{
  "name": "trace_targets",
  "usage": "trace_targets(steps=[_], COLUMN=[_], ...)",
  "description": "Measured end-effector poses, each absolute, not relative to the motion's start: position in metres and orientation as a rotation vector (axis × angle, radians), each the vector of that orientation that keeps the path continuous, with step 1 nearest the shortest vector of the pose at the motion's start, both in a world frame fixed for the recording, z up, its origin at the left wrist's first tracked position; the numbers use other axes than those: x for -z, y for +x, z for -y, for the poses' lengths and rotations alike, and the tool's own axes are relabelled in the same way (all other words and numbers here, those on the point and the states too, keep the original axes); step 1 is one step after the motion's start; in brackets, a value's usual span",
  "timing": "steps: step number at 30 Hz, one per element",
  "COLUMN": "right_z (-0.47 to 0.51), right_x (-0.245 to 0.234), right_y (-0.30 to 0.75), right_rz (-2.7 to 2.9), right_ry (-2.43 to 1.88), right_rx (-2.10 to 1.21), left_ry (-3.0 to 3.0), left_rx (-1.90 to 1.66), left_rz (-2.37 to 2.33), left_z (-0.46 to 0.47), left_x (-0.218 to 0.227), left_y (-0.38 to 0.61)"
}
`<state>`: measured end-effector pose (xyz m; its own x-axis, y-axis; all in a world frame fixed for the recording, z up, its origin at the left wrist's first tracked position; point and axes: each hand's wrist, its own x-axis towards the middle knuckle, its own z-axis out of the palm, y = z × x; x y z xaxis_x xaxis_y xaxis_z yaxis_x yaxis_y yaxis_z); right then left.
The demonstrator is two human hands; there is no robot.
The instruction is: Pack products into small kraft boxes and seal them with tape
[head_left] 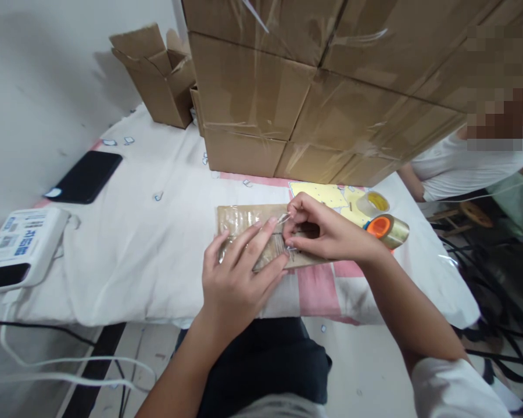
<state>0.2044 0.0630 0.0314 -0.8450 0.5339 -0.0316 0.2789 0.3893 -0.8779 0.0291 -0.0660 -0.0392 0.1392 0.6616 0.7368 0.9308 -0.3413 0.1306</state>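
A flat brown cardboard box [239, 217] with shiny clear tape over its top lies on the cloth near the table's front edge. My left hand [239, 270] rests on it, palm down, with the fingers spread flat. Over its right end, my right hand [325, 232] has its fingers curled in a pinch. Between the thumb and fingertips is the edge of a clear strip of tape [283, 219], lifted a little from the cardboard. My right hand hides much of the box's right end.
Taped cartons [248, 87] stand stacked behind the box, beside an open carton [161, 81]. A brown tape roll [396, 233] and a clear tape roll [368, 204] lie right. Left are a dark flat device [87, 177] and a white power bank [26, 249] with cables. Another person [453, 165] is at right.
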Motion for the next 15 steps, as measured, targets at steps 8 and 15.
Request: trace_targets(steps=[8,15], right_z=[-0.0639,-0.0694], right_x=[-0.0291,-0.0335], right_y=[0.2041,0.2026], right_rz=[2.401,2.438], right_ry=[-0.745,-0.778], right_rx=[-1.414,-1.238], left_ry=[-2.051,-2.022], left_rx=[1.037,1.103], left_rz=[1.534,1.519], left_z=[0.0658,0.0641], left_x=[0.0386,0.0387], left_y=[0.0297,0.0315])
